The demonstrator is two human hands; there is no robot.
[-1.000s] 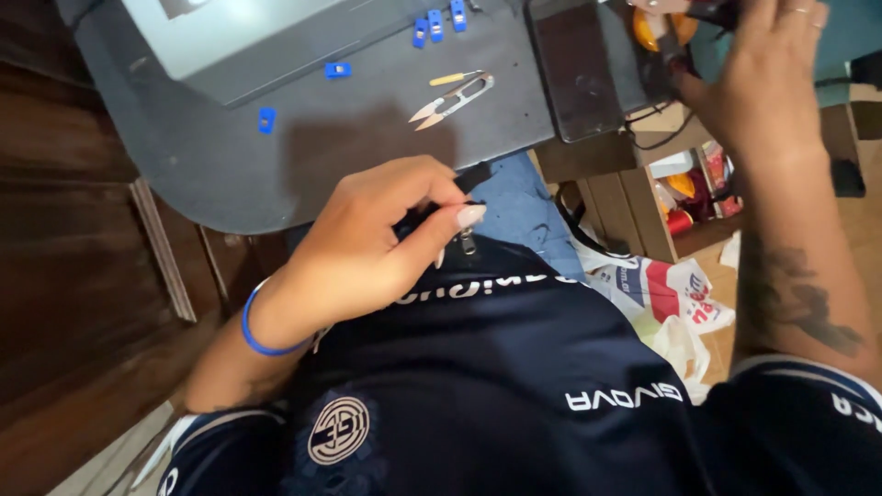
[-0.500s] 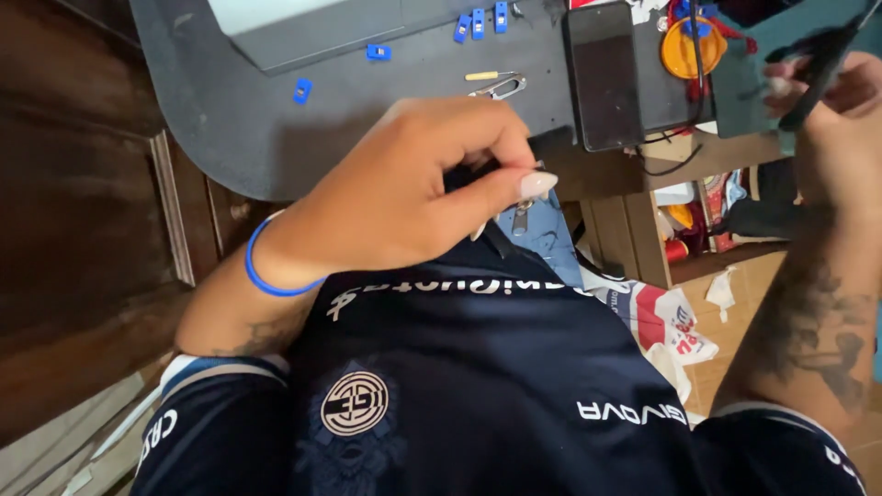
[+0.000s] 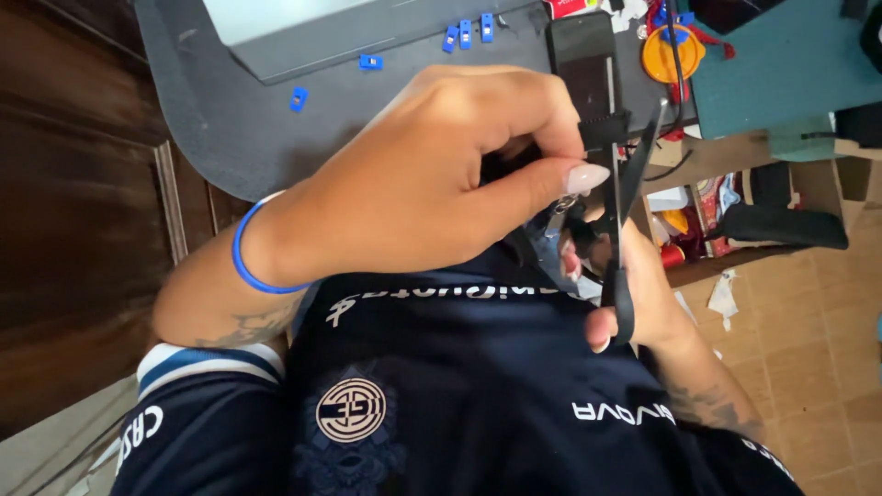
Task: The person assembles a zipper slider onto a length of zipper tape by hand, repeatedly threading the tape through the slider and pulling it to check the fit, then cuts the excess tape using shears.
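At the frame's centre, the left hand [image 3: 432,174] is pinching a small metal zipper pull [image 3: 558,207]; the right hand [image 3: 634,294], having come down from the table, is now gripping black scissors [image 3: 623,211] beside it.

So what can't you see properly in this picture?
- Head view: what the left hand pinches; its own fingers cover it.
- Most of the right hand, hidden behind the left hand and the scissors.
- The scissors' tips, blurred against the dark phone.
- The grey box, cut off by the top edge.
- The blue clips, too small for detail.
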